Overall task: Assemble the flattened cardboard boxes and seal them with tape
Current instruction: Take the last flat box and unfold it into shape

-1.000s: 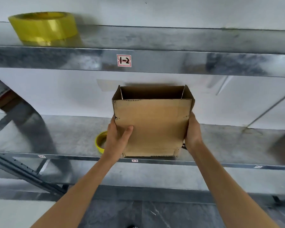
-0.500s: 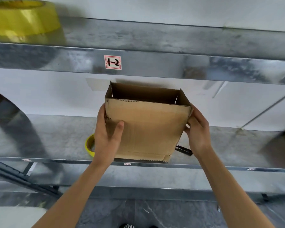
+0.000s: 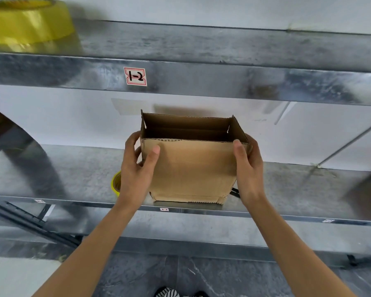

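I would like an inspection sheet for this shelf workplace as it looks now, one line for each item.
Surface: grey metal middle shelf; the box is at its front edge.
Job's things: cardboard box upright, top open; small tape roll left of it; large tape roll on upper shelf.
Clutter: dark object behind the box's right corner, mostly hidden.
Grippers: left hand and right hand grip the box's sides.
Cables: nothing seen.
Surroundings: white wall, label "1-2", dark floor.

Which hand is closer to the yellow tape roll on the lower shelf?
Left. The left hand grips the left edge of the cardboard box, overlapping the tape roll in view; the right hand grips the opposite edge, the box between it and the roll.
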